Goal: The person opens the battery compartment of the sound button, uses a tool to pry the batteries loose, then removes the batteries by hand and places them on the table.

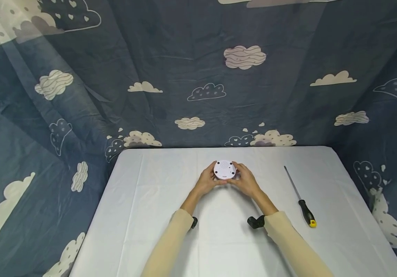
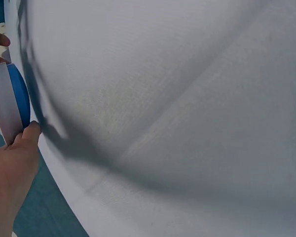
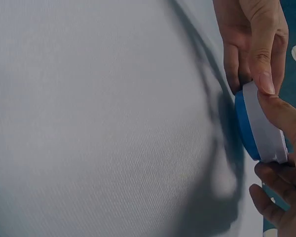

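Both hands hold a small round white device (image 1: 224,169) over the far part of the table. Its face toward the head camera has a patch of small holes and several dark round spots near the rim. A blue layer (image 3: 245,126) on the device's other side shows in the wrist views. My left hand (image 1: 206,181) grips its left edge, with the thumb along the near side. From the right, my right hand (image 1: 247,181) grips the opposite edge, thumb also near. In the right wrist view the two thumbs almost meet on the white rim.
A screwdriver (image 1: 302,204) with a black and yellow handle lies on the right of the white-covered table (image 1: 163,173), its shaft pointing away. Dark blue cloud-patterned cloth (image 1: 170,69) hangs behind and at both sides. Black wrist bands show below the hands.
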The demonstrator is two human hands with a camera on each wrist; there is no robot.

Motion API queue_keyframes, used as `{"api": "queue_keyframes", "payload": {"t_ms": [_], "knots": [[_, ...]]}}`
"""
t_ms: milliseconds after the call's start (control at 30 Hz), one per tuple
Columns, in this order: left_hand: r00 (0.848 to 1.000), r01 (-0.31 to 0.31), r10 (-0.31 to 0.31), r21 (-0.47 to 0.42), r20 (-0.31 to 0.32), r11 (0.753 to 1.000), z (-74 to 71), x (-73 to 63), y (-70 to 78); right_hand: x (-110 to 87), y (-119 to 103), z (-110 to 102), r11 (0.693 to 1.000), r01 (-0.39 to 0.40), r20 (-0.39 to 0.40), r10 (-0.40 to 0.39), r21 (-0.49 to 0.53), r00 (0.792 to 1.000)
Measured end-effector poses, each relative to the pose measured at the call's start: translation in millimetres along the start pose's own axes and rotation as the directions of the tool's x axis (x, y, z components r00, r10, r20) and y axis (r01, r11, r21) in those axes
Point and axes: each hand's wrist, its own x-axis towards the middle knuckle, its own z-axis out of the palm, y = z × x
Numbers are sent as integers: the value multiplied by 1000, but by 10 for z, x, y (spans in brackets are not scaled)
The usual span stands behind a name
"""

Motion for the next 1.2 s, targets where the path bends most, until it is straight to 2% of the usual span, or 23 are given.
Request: {"api": "queue_keyframes", "payload": {"t_ms": [133,267,400,567,667,767,1000,1200], "knots": [[999,42,-43,-17,-25,999,8,14,-28,35,20,17,999,-27,30,28,-16,999],[998,54,-56,-57,-39,997,9,30,-29,58,31,11,998,-43,63,45,-35,997],[998,56,-58,-62,-37,996,6,55,-3,77,9,-44,998,-12,112,20,-67,994],[997,76,-77,-23,-23,997,11,91,18,91,-24,-150,996,24,179,-8,-88,984],[996,81,-82,-15,-35,997,16,93,18,122,-13,-175,996,42,192,-25,-85,981],[995,87,-87,0,-40,996,16,85,41,157,-11,-181,988,65,196,-37,-141,980],[997,74,-70,97,-42,993,25,102,77,190,-59,-189,918,173,173,-117,-357,978],[997,62,-53,143,-63,988,18,113,58,191,-136,-183,845,278,176,-220,-456,959]]}}
